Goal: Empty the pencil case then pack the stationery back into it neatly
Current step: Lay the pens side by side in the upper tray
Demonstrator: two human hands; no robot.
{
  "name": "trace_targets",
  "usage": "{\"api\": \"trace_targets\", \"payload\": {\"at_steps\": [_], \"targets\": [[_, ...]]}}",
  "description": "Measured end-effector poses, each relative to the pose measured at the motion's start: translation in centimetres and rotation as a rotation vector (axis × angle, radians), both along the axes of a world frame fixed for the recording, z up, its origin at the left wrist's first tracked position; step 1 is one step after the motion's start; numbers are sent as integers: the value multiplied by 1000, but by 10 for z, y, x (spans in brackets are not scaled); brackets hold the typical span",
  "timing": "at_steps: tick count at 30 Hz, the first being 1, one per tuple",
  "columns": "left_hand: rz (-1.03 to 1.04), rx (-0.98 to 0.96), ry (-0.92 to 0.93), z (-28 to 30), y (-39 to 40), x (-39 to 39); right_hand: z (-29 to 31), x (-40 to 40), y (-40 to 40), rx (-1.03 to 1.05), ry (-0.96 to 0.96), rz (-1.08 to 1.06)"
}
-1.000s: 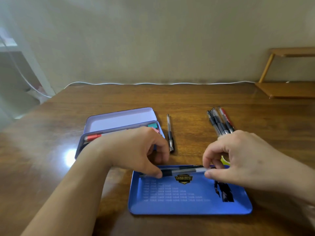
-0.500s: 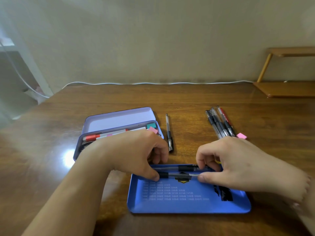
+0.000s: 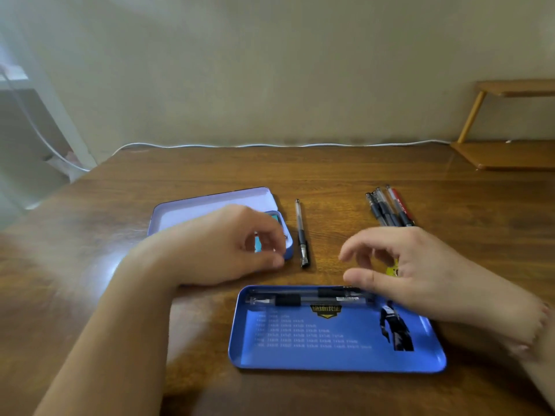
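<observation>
Packing pens back, I hold both hands just above the desk (image 3: 330,175) behind the blue tray (image 3: 336,360), my landmark. Two pens (image 3: 300,300) lie along the tray's far wall. My left hand (image 3: 216,250), fingers curled, reaches over the purple tin (image 3: 210,202) beyond the tray's left corner; whether it grips anything I cannot tell. My right hand (image 3: 414,271) hovers loose and empty. One pen (image 3: 301,232) lies behind the tray, a bundle of pens (image 3: 389,207) farther right. A careless sleeve-sweep could roll the loose pens away.
</observation>
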State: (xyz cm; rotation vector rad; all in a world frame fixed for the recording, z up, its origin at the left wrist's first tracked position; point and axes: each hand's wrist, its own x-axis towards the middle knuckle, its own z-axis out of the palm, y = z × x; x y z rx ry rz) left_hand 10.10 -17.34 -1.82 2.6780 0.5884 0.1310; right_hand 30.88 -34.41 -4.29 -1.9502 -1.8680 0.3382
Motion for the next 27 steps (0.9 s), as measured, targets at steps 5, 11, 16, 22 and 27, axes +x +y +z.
{"api": "trace_targets", "payload": {"at_steps": [5, 11, 16, 22, 27], "targets": [[56, 128, -173, -5, 8, 2, -14, -7, 20, -67, -139, 173], [18, 168, -79, -9, 7, 6, -13, -10, 20, -73, -103, 116], [7, 182, -84, -11, 6, 8, -14, 1, 24, 111, -106, -60], [6, 179, -128, -12, 6, 11, -15, 6, 25, 81, -259, -249], [-13, 217, -127, -14, 5, 13, -13, 4, 24, 23, -259, -297]]}}
